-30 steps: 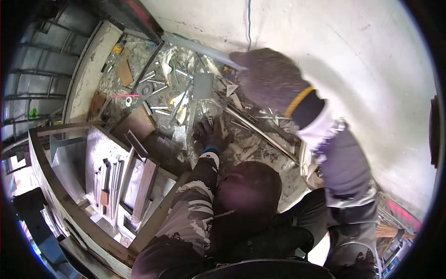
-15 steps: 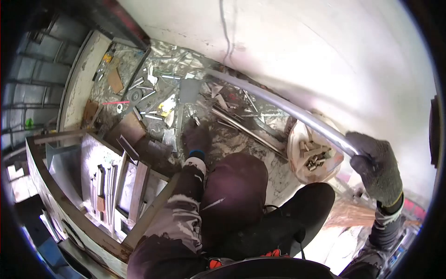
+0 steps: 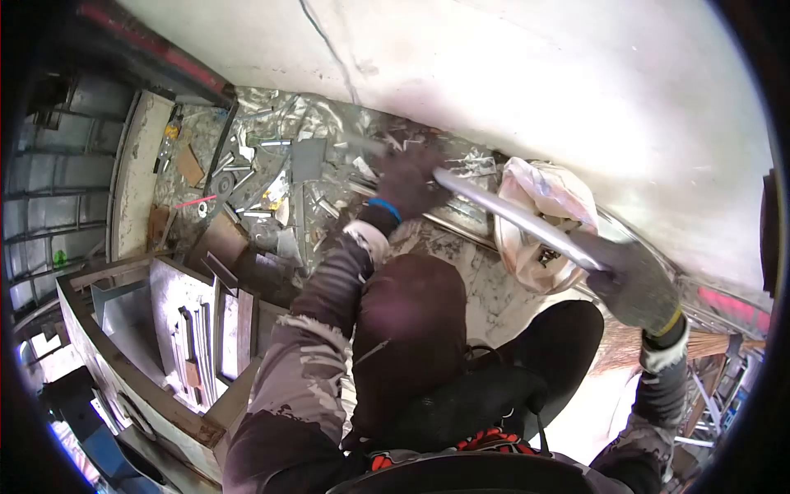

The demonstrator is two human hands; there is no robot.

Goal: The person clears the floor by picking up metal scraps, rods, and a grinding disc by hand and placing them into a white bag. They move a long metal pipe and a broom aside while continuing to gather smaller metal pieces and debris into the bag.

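My right hand, in a dark knitted glove, is wrapped round the near end of a long silvery metal tube. The tube slants up and left to my left hand, also gloved, which closes on it farther along; its fingers are partly smeared by motion. Beyond that hand the far end of the tube shows only as a pale blur. Below the tube, beside the wall, stands a whitish plastic sack with short metal offcuts in it.
A white wall rises behind the tube. Metal scraps, boards and a grey plate litter the floor. At left stands a wooden-framed bin with upright metal strips. A straw broom lies at right.
My left hand has risen from the floor scraps, moving up and right onto the tube. My right hand, still holding the tube, has shifted slightly left, and the view has turned a little.
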